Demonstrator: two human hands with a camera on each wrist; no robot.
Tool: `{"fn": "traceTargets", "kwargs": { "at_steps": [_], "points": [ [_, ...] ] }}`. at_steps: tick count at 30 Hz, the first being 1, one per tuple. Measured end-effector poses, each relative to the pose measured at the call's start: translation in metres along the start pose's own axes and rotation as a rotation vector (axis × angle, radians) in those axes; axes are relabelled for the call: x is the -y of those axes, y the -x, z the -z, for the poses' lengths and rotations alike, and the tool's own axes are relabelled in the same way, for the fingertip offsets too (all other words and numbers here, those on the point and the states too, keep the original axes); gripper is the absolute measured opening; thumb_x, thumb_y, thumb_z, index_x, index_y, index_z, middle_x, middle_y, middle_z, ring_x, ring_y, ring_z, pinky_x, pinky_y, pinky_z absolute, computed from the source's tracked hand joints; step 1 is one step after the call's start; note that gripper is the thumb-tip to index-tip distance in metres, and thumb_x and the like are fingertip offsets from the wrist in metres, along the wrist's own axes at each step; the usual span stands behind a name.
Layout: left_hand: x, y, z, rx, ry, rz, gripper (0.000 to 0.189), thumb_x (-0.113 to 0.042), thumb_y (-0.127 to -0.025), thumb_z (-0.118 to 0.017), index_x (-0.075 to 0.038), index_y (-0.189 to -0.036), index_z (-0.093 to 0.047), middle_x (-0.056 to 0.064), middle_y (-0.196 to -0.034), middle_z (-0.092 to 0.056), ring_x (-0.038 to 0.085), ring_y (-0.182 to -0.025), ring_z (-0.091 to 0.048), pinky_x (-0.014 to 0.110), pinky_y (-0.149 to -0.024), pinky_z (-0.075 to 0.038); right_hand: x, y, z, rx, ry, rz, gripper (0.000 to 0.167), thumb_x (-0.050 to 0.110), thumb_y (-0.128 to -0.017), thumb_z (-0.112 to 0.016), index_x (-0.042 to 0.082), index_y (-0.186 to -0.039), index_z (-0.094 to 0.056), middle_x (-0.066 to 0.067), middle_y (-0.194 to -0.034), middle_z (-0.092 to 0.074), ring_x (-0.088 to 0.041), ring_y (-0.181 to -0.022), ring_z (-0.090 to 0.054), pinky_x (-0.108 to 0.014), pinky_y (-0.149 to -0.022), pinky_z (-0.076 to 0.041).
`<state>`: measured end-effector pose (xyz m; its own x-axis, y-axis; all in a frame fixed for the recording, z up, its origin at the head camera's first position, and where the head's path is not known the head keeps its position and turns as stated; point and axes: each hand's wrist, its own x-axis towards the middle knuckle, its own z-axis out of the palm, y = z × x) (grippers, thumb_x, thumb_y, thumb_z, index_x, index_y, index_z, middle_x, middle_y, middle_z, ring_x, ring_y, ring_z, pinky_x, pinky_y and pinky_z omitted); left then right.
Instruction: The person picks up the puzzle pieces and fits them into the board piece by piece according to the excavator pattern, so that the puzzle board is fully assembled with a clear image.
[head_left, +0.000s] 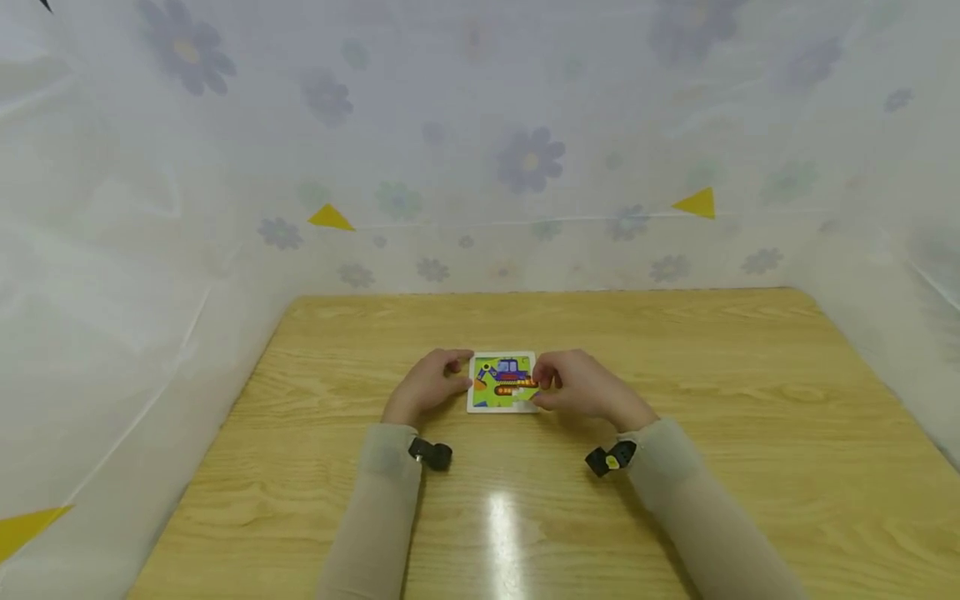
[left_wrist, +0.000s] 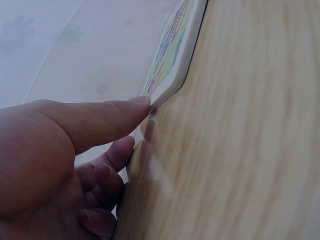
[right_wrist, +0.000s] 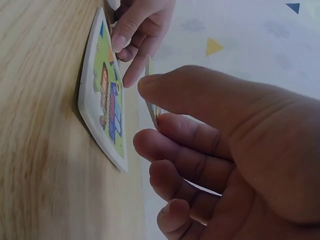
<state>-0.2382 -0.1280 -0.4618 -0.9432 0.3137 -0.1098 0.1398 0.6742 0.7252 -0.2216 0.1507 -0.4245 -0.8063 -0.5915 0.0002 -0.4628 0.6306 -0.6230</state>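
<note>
A small picture puzzle in a white frame (head_left: 491, 410) lies flat on the table, showing a blue and red excavator on green. A pale gap shows in the picture's lower right. My left hand (head_left: 427, 385) is at the puzzle's left side; its thumb (left_wrist: 112, 117) touches the frame's edge, and the index finger reaches the upper left corner. At the right side, my right hand (head_left: 588, 387) pinches a thin puzzle piece (right_wrist: 151, 110) between thumb and forefinger, just above the frame. Seen nearly edge-on, the piece hides most of its print.
The puzzle lies on a wood-grain table (head_left: 502, 325). Flower-patterned white sheeting (head_left: 465, 150) stands behind and at both sides, with yellow triangles on it. Black straps with small devices (head_left: 431, 454) sit on both wrists.
</note>
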Motion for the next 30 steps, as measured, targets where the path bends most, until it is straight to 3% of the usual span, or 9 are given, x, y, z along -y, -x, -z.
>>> {"fn": "traceTargets", "kwargs": {
  "at_steps": [22, 30],
  "points": [
    [0.002, -0.001, -0.001, -0.002, 0.004, -0.001, 0.049, -0.015, -0.093, -0.071, -0.013, -0.14, -0.058, 0.006, -0.109, -0.057, 0.024, -0.099, -0.049, 0.043, -0.091, -0.042, -0.007, -0.009, -0.02, 0.045, -0.041, -0.117, 0.019, 0.017, -0.083, -0.081, 0.01, -0.092, -0.067, 0.0, -0.077, -0.058, -0.017, -0.07, -0.052, -0.034, -0.065, -0.045],
    [0.002, 0.0, -0.001, 0.002, 0.0, -0.009, 0.049, -0.015, -0.093, -0.07, -0.012, -0.14, -0.058, 0.006, -0.109, -0.057, 0.024, -0.098, -0.049, 0.042, -0.089, -0.042, -0.009, -0.01, -0.024, 0.038, -0.025, -0.116, 0.018, 0.017, -0.084, -0.08, 0.011, -0.093, -0.066, 0.001, -0.076, -0.057, -0.016, -0.068, -0.051, -0.033, -0.064, -0.044]
  ]
}}
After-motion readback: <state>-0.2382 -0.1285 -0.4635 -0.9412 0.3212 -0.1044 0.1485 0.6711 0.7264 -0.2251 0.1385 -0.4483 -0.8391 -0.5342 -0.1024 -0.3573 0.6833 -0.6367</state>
